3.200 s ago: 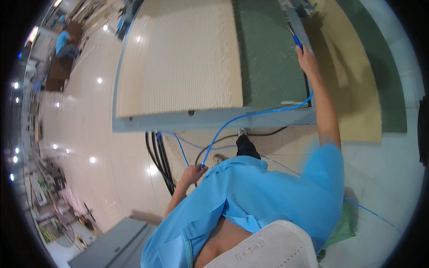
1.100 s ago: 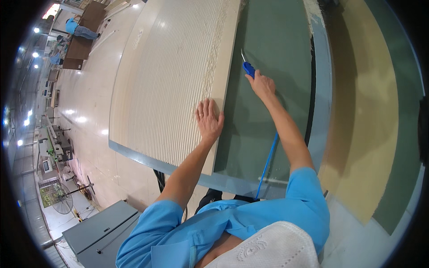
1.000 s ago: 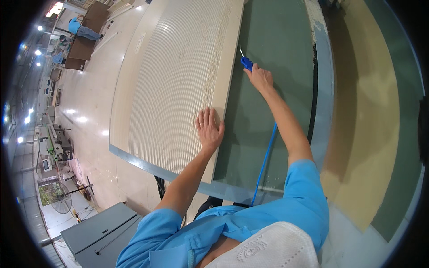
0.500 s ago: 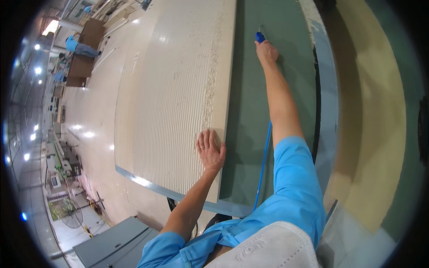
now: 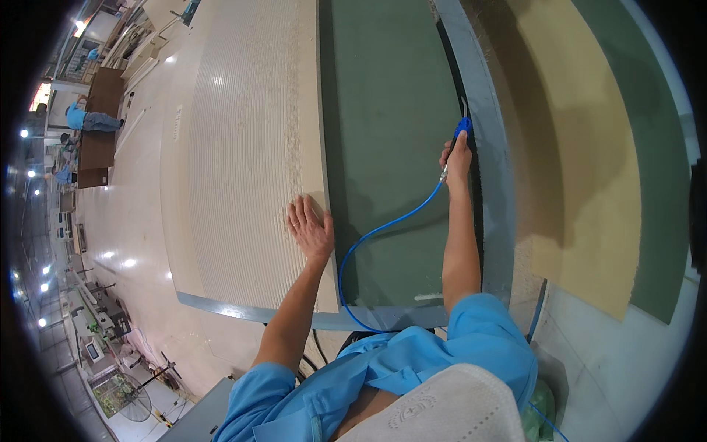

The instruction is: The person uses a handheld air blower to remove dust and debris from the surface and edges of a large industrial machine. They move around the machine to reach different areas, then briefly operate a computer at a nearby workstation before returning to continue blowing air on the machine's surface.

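My left hand [image 5: 312, 230] lies flat, fingers spread, on a long cream board [image 5: 243, 162] cut with close parallel grooves. Pale shavings are scattered along the board's right part. Wrapped around a blue air blow gun [image 5: 462, 127] is my right hand [image 5: 458, 159], its thin metal nozzle pointing away from me. It is held above the right side of the green tabletop [image 5: 390, 88], near a dark gap by the table's grey-blue edge [image 5: 495, 147]. A blue air hose [image 5: 383, 227] curves from the gun's handle back toward my body.
Beyond the table's right edge lie a yellow surface [image 5: 596, 162] and a green one [image 5: 659, 184]. A person in blue [image 5: 92, 120] works at a brown bench [image 5: 103, 92] at the far left. Machines and a round fan [image 5: 131, 398] stand at the lower left.
My right hand has moved the blow gun to the right and nearer to me, and the hose now bows in a wide curve. My left hand stays flat on the board. The view has shifted.
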`<state>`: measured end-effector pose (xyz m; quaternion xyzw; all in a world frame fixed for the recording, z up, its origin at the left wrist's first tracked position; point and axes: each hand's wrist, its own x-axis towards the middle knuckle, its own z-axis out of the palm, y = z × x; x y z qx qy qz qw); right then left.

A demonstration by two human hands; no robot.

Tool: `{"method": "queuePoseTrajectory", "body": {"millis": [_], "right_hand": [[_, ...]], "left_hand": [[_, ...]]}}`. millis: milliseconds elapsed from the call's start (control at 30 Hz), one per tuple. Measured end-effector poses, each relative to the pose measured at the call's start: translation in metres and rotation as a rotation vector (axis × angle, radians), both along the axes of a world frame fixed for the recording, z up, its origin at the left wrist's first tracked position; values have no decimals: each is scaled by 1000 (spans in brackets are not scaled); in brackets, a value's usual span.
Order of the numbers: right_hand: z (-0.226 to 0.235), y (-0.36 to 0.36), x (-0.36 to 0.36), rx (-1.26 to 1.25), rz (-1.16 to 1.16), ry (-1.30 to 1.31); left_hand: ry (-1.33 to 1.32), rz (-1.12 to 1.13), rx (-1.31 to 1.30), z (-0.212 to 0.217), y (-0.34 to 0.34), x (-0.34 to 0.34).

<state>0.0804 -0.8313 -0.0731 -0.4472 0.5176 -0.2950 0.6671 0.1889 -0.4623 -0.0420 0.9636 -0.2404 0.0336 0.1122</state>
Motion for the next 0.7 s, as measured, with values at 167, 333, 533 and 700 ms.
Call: {"method": "queuePoseTrajectory", "body": {"millis": [167, 333, 533, 700], "right_hand": [[7, -32, 28, 316, -49, -474], [31, -108, 108, 358, -39, -631], [58, -157, 175, 378, -75, -594], [67, -178, 198, 316, -173, -613]], "left_hand": [[-2, 8, 3, 0, -1, 1], [27, 23, 33, 2, -1, 3], [54, 31, 34, 4, -2, 2], [62, 32, 43, 3, -2, 3]]}}
